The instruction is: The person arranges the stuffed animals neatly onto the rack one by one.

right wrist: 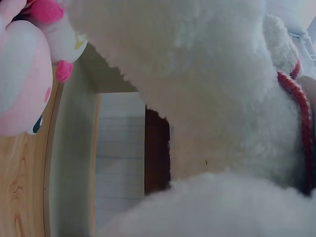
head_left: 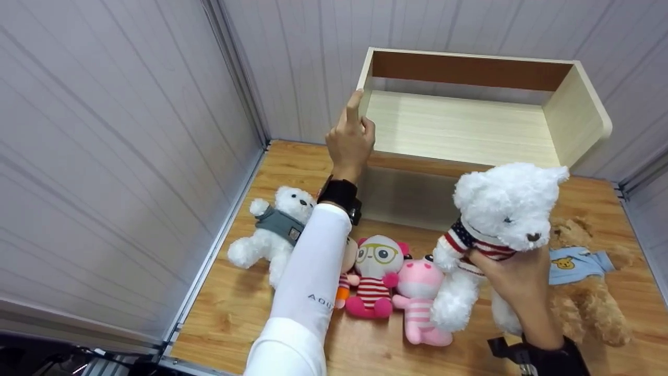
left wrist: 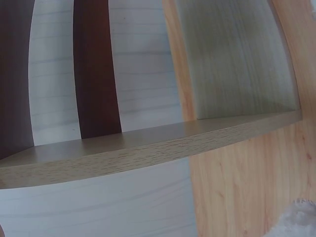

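Observation:
My right hand (head_left: 514, 277) grips a white teddy bear (head_left: 509, 206) in a star-and-stripe sweater around its body, beside the shelf's front right. The bear's fur (right wrist: 212, 98) fills most of the right wrist view and hides most of that hand. My left hand (head_left: 350, 137) is raised at the left side panel of a pale wooden shelf (head_left: 459, 122), index finger extended with its tip right at the panel's edge. In the left wrist view, the shelf's side panel (left wrist: 148, 152) crosses the frame; almost all of that hand is out of sight.
On the wooden floor (head_left: 219, 324) sit a white bear in a grey shirt (head_left: 282, 224), a doll partly behind my left sleeve, a plush with yellow glasses (head_left: 374, 277), a pink striped plush (head_left: 420, 297) and a brown bear in blue (head_left: 584, 282). Panelled walls (head_left: 120, 130) enclose the space.

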`<state>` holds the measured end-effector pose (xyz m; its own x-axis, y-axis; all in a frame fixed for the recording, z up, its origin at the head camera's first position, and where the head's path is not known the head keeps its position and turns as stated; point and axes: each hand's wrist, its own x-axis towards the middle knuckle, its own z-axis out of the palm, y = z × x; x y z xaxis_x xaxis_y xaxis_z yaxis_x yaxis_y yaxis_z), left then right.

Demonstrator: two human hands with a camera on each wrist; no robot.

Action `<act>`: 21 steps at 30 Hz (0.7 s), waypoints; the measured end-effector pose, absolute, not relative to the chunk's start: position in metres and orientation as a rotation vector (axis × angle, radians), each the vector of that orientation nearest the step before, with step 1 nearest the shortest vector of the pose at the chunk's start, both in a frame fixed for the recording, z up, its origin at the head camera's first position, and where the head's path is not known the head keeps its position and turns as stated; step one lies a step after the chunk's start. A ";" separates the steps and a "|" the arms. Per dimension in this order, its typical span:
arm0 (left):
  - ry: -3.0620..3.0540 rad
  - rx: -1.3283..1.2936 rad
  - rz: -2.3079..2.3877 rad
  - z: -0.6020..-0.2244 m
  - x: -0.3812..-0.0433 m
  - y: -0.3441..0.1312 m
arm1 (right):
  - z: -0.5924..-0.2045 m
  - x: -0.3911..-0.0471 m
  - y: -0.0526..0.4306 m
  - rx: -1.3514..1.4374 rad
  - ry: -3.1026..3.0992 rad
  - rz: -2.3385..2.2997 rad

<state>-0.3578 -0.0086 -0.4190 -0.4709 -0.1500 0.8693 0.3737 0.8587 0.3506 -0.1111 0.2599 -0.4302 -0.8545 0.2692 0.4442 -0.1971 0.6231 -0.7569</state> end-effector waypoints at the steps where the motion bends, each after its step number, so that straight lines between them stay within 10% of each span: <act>1: -1.973 -0.164 -0.621 -0.418 -0.358 -0.008 | -0.429 -0.113 0.259 -0.046 -2.308 1.171; 21: -1.965 -0.167 -0.638 -0.419 -0.354 -0.003 | -0.404 -0.134 0.257 0.104 -2.189 1.149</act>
<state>-0.3541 -0.0027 -0.4190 -0.4715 -0.1566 0.8679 0.3829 0.8501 0.3614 -0.1340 0.2572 -0.4042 -0.7825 0.2208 0.5822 -0.3540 0.6115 -0.7076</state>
